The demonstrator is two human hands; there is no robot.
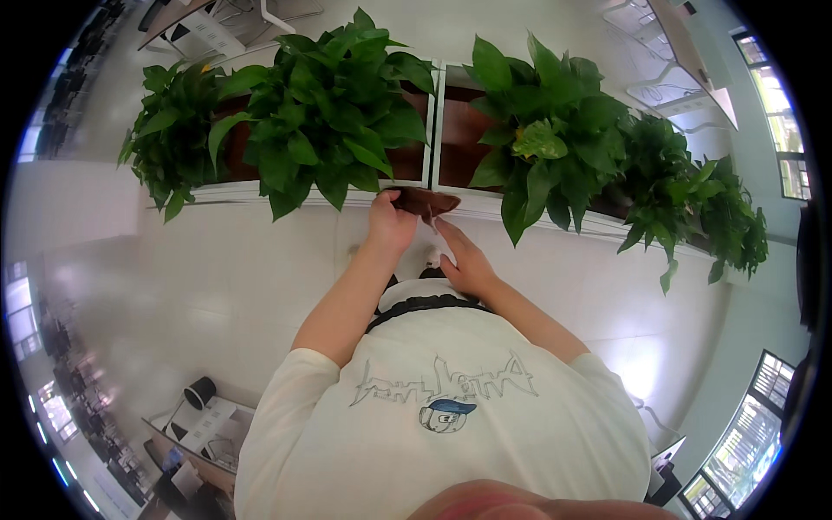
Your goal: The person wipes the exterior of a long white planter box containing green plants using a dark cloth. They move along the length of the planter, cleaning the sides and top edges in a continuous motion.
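Just in front of the planter box, my left hand [393, 224] is closed on the left end of a dark reddish-brown flat piece [426, 202]. Its right end tapers, and I cannot tell its exact kind. Below that end is my right hand [468, 260], fingers stretched up toward the brown piece and thumb apart. A small pale sliver shows by its fingertips, too small to name. Leafy green plants [321, 113] rise from the box to the left of my hands, and another leafy clump [555, 130] grows to the right.
The long planter has a white frame [436, 130] with a divider between brown inner sections. More plants [693, 191] trail over its right end. Desks [204, 433] with white legs stand behind me at left and beyond the planter. Pale tiled floor [234, 269] lies around my feet.
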